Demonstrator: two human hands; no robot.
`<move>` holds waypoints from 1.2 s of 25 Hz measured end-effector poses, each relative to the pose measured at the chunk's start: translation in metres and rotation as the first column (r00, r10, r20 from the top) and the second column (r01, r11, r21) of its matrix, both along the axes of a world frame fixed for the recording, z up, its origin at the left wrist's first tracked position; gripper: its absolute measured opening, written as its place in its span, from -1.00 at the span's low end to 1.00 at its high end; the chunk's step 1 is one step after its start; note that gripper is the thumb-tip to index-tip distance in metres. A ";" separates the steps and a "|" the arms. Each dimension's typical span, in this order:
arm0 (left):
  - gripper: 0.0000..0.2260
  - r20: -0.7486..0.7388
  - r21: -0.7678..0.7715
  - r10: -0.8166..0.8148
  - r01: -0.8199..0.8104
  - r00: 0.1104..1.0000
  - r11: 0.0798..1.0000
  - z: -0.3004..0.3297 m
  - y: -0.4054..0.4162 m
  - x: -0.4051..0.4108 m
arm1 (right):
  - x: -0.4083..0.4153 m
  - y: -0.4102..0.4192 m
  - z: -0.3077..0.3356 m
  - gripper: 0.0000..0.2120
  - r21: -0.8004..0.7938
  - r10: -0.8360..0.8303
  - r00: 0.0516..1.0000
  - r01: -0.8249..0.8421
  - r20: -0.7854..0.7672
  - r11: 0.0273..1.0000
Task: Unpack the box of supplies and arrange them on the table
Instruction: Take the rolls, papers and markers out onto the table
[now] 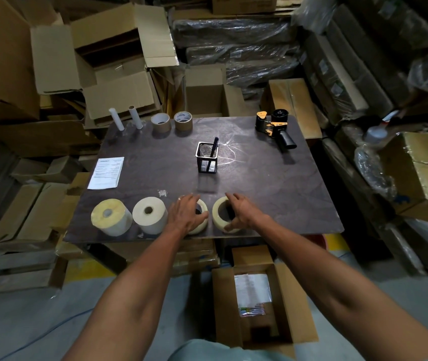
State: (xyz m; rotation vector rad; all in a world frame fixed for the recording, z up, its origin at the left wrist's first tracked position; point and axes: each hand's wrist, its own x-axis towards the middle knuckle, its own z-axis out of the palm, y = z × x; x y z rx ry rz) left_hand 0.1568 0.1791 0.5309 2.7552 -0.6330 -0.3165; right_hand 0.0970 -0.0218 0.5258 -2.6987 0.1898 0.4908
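Along the front edge of the dark table [272, 183] stand two thick pale rolls [111, 217] [149, 214] and two clear tape rolls. My left hand [185, 213] grips the third roll [202, 217], fingers over its top and thumb at its front. My right hand [242, 212] grips the fourth roll [220, 212], fingers across its far rim and thumb at its near side. Both rolls rest on the table. The open cardboard box [298, 308] stands on the floor below the table, with a plastic-wrapped paper packet [253, 293] inside.
Farther back stand two white tubes [116, 119], two brown tape rolls [160, 122] [183, 120], a black mesh pen cup [206, 157] with a pen, a tape dispenser [275, 127] and a printed sheet [106, 172]. Stacked cartons and wrapped bundles surround the table.
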 end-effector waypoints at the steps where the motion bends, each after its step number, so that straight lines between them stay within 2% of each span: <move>1: -0.48 0.019 -0.039 -0.002 0.003 1.000 0.999 0.002 -0.001 -0.002 | -0.004 -0.003 0.000 0.11 0.016 -0.023 1.000 0.023 0.015 1.000; 8: -0.77 0.062 -0.216 -0.052 0.064 0.997 0.974 0.006 -0.017 -0.042 | -0.057 -0.033 0.004 -0.44 0.094 -0.116 0.976 0.100 0.184 0.990; 13: -0.79 0.022 -0.204 -0.054 0.057 0.998 0.977 0.004 -0.037 -0.098 | -0.117 -0.062 -0.001 -0.58 0.117 -0.130 0.957 0.103 0.258 0.988; 17: -0.79 -0.079 -0.154 -0.057 0.044 0.995 0.987 -0.008 -0.060 -0.162 | -0.170 -0.080 -0.009 -0.64 0.133 -0.122 0.949 0.087 0.291 0.987; 22: -0.78 -0.199 -0.084 -0.008 -0.009 0.980 0.996 -0.038 -0.091 -0.246 | -0.250 -0.102 -0.042 -0.60 0.135 -0.098 0.985 0.080 0.139 0.988; 25: -0.69 -0.278 -0.020 -0.007 0.002 0.961 1.000 -0.061 -0.097 -0.296 | -0.301 -0.114 -0.072 -0.58 0.130 -0.094 0.995 0.091 0.020 0.987; 28: -0.58 -0.374 0.031 -0.024 0.038 0.927 0.999 -0.079 -0.099 -0.338 | -0.341 -0.119 -0.095 -0.64 0.125 -0.110 0.989 0.122 -0.098 0.985; 30: -0.57 -0.433 0.044 -0.017 0.040 0.901 0.998 -0.088 -0.100 -0.357 | -0.360 -0.114 -0.099 -0.61 0.130 -0.111 0.985 0.129 -0.133 0.983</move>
